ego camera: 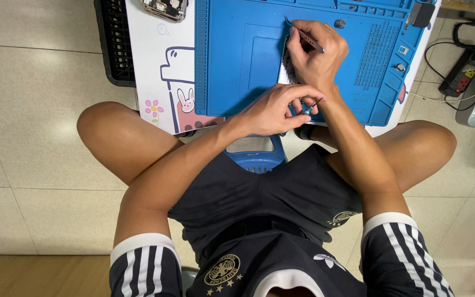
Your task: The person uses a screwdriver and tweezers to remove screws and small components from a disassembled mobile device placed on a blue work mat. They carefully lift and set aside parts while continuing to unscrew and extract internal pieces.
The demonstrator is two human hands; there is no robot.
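Upper centre: right hand (315,52) pinches thin stiff tweezers (305,36) mid-shaft, left hand (275,110) pinches small light screwdriver (308,108); likely slippery.

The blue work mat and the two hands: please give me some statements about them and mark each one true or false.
1. The right hand holds thin metal tweezers. True.
2. The left hand rests on the floor. False: it is over the near edge of the blue mat, its grip pinching a small blue-handled tool.
3. The mat lies on a white table with cartoon pictures. True.
4. An opened device lies in the middle of the mat. False: it lies off the mat, at the table's far left.
5. A power strip lies on the floor at the right. True.
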